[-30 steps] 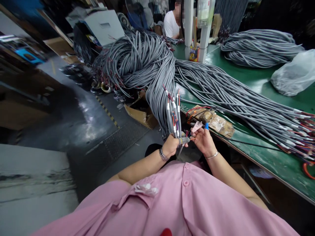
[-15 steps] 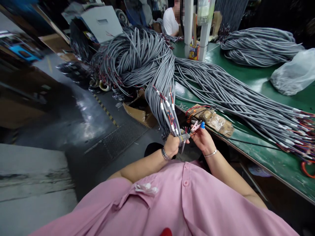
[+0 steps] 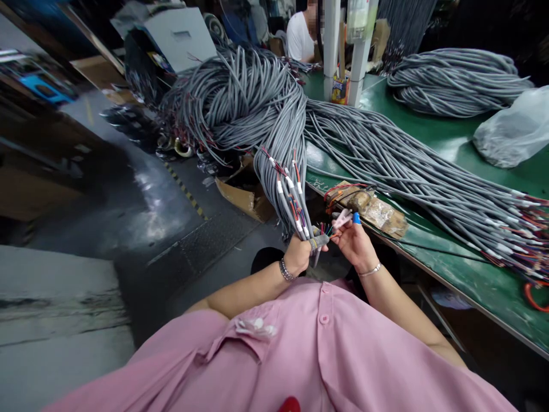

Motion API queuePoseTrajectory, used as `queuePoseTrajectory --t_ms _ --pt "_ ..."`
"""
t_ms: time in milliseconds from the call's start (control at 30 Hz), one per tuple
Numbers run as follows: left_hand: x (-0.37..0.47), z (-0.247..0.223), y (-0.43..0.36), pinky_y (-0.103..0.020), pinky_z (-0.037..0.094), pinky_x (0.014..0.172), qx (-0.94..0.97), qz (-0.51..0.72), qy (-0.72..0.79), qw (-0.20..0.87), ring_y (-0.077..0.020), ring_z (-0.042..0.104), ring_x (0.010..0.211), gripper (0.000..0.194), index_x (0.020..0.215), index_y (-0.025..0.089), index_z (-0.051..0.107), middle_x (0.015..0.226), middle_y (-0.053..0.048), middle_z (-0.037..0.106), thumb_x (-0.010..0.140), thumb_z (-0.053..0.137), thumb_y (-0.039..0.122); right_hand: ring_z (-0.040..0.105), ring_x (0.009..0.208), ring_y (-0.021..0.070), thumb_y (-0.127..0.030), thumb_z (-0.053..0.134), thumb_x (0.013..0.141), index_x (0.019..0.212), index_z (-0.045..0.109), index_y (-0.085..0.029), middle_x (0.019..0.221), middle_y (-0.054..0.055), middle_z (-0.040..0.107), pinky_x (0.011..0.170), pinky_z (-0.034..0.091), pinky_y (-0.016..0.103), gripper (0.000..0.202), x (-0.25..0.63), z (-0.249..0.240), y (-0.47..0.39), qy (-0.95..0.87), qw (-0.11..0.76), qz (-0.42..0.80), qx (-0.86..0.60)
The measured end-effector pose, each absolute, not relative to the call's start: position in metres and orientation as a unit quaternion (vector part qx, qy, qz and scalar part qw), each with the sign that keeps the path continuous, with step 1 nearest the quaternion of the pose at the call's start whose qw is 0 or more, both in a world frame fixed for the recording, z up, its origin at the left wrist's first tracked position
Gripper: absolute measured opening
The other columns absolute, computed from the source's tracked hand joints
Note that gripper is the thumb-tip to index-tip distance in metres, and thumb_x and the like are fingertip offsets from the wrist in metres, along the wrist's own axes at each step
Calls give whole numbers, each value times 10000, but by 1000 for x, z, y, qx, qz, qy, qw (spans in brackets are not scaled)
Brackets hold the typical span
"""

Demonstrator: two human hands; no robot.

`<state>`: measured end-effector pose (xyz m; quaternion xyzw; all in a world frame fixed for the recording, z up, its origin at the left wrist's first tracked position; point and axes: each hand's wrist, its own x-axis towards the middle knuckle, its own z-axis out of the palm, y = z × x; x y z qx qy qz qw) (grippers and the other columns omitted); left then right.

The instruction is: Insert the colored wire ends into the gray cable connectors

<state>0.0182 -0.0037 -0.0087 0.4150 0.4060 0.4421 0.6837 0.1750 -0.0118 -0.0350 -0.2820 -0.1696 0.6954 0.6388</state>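
Note:
My left hand [image 3: 299, 256] is closed around a bunch of grey multi-core cables, with a gray finger cover on its thumb. Coloured thin wires [image 3: 325, 228] fan out from a cable end just past that thumb. To the right, my right hand [image 3: 357, 247] has bent fingers around a small pale pink tool [image 3: 342, 219], whose exact kind I cannot make out. A blue cover [image 3: 356, 218] sits on one of its fingertips. Its thumb side is close to the wire ends. Other stripped cable ends with white wraps [image 3: 299, 187] rise above my left hand.
A large heap of grey cables [image 3: 240, 97] hangs over the table's left edge. More cables [image 3: 412, 160] lie across the green table [image 3: 457, 143]. A taped wooden block [image 3: 381, 216] lies at the near edge. Behind are a cable coil [image 3: 458, 83], a plastic bag [image 3: 512, 131] and a co-worker [image 3: 300, 37].
My right hand has shifted slightly right with the pink tool, and my left hand slightly left. The coloured wires now show more spread out between them.

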Motion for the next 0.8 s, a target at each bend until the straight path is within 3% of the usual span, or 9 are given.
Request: queuePoseTrajectory --t_ms 133,367,500,667,800 --pt "17 -7 -6 -239 457 525 414 453 407 676 -129 600 499 244 687 137 605 548 -13 636 628 777 300 603 695 119 -482 661 802 871 676 -201 816 14 682 638 512 240 290 176 -31 -14 -181 643 676 -309" --pt "24 -12 -2 -235 436 513 426 463 410 660 -126 592 503 229 640 131 609 550 -25 639 668 753 308 545 603 105 -554 590 827 794 668 -194 705 1 637 603 483 236 369 170 -41 -10 -244 697 539 -405" --pt "26 -13 -1 -241 430 511 429 461 413 658 -124 580 491 222 646 135 614 545 -19 634 665 754 305 599 665 133 -629 587 786 838 666 -216 808 19 680 631 510 271 424 170 -43 -3 -231 664 609 -367" --pt "28 -12 0 -244 431 519 423 459 421 657 -119 573 484 218 628 137 603 533 -16 624 658 752 294 604 682 122 -533 700 748 818 672 -220 818 7 697 657 521 252 323 167 -40 1 -165 685 633 -320" --pt "28 -9 -1 -234 419 497 415 459 426 660 -113 562 467 231 618 139 582 515 -11 612 635 763 282 604 688 126 -543 695 746 822 666 -233 835 5 699 650 520 255 321 166 -42 0 -159 683 639 -315"
